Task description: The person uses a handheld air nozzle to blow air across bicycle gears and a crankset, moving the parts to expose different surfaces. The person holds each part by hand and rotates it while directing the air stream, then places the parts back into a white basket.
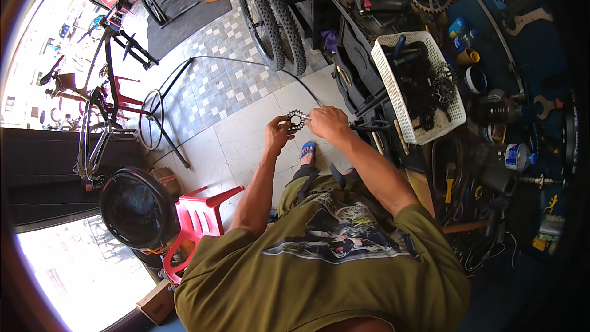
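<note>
A small dark toothed chainring [296, 121] is held up in front of me, above the tiled floor. My left hand [279, 134] pinches its left edge between thumb and fingers. Close against its right side, my right hand [327, 123] is closed, knuckles up. A small pale, shiny bit shows between the right fingers and the chainring; the hand hides the rest of it. A thin dark hose [298, 79] runs across the floor and passes out of sight behind my right hand. I cannot tell whether that hand holds the hose.
A white perforated basket [384, 74] of dark parts stands on the cluttered bench at right. Two bicycle tyres [289, 31] stand ahead. At left are a bike frame [110, 104] on a stand, a red plastic chair [200, 215] and a black round basin [136, 209].
</note>
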Demonstrator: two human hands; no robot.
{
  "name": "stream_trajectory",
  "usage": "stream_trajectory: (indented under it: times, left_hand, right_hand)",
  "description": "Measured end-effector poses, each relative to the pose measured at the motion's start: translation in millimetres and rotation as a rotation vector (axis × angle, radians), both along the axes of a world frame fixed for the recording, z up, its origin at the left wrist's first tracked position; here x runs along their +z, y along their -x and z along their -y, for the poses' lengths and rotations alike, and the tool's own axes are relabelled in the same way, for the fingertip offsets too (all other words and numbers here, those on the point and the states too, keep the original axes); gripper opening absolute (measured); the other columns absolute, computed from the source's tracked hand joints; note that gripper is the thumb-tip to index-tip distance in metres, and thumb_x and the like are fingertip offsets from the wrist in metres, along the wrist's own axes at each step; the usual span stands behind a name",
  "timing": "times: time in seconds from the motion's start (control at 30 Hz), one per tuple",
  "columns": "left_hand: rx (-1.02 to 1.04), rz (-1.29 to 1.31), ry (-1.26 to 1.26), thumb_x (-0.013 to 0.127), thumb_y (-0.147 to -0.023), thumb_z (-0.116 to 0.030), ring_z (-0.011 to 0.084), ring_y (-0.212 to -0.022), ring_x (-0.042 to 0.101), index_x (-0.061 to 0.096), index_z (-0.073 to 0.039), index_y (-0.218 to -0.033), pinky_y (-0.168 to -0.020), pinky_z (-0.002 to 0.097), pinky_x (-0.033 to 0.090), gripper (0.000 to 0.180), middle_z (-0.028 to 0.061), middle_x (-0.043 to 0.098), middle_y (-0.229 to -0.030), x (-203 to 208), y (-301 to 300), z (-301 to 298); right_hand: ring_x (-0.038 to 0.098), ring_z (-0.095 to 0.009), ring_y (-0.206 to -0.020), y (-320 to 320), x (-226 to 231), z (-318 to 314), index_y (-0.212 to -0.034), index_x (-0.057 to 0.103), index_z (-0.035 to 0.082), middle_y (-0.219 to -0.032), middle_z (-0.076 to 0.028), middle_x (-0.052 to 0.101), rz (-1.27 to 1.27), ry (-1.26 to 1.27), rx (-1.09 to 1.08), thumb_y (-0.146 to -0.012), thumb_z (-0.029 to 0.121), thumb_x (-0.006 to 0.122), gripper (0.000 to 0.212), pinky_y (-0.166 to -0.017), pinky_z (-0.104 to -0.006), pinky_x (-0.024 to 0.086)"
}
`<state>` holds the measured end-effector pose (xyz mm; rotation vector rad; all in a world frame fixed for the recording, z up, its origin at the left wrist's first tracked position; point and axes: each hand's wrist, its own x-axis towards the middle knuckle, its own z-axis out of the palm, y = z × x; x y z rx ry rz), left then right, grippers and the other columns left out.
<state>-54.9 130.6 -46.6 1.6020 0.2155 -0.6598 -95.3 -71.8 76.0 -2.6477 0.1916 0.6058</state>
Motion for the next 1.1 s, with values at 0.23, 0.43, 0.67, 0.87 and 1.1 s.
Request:
stream_trajectory:
  times: [0.23, 0.43, 0.67, 0.87, 1.1]
  left_hand:
    - [-0.018, 0.001, -0.041, 0.057, -0.103, -0.006, 0.0251, -0.085, 0.078, 0.064, 0.0, -0.124, -0.065, 0.0342, 0.063, 0.023, 0.0172, 0.076, -0.101, -6.3, 0.0, 7.7]
    - [-0.211, 0.057, -0.099, 0.058, -0.102, -0.007, 0.0234, -0.082, 0.077, 0.066, -0.001, -0.122, -0.062, 0.032, 0.062, 0.022, 0.018, 0.077, -0.1, -9.9, -1.3, 24.1]
    - [-0.356, 0.348, -0.026, 0.061, -0.102, -0.008, 0.0215, -0.082, 0.077, 0.068, 0.0, -0.12, -0.063, 0.0333, 0.062, 0.021, 0.0157, 0.076, -0.097, 11.3, -33.7, 80.5]
    - [-0.712, 0.899, 0.177, 0.068, -0.097, -0.012, 0.025, -0.094, 0.076, 0.073, -0.001, -0.115, -0.08, 0.0347, 0.06, 0.021, 0.0148, 0.077, -0.098, 173.8, -42.7, 268.0]
    - [-1.481, 1.005, -0.183, 0.077, -0.087, -0.018, 0.0299, -0.094, 0.076, 0.076, -0.009, -0.113, -0.084, 0.0395, 0.058, 0.027, 0.013, 0.078, -0.098, 154.7, 33.2, 408.1]
  right_hand:
    - [0.073, -0.034, -0.108, 11.7, -4.3, 10.0, -0.1, 0.079, 0.004, -0.109, -0.018, 0.077, -0.014, 0.023, 0.011, -0.095, 0.044, 0.067, 0.041, -0.095, -0.0451, 0.057]
    - [0.073, -0.036, -0.105, 33.3, -9.7, 29.2, -0.104, 0.079, 0.006, -0.108, -0.018, 0.077, 0.042, 0.006, -0.106, -0.095, 0.043, 0.066, 0.04, -0.092, -0.0461, 0.058]
    - [0.073, -0.038, -0.102, 122.6, -24.8, 71.9, -0.102, 0.078, 0.008, -0.104, -0.019, 0.077, 0.016, -0.156, -0.213, -0.094, 0.049, 0.066, 0.043, -0.089, -0.0503, 0.057]
    - [0.073, -0.039, -0.097, 237.9, -92.4, 99.2, -0.108, 0.08, 0.019, -0.103, -0.017, 0.077, -0.194, -0.268, -0.313, -0.091, 0.055, 0.067, 0.042, -0.088, -0.0491, 0.056]
    - [0.074, -0.037, -0.092, 287.6, -125.9, 101.3, -0.111, 0.08, 0.018, -0.098, -0.017, 0.077, 0.021, -0.346, -0.5, -0.089, 0.059, 0.068, 0.049, -0.084, -0.0461, 0.058]
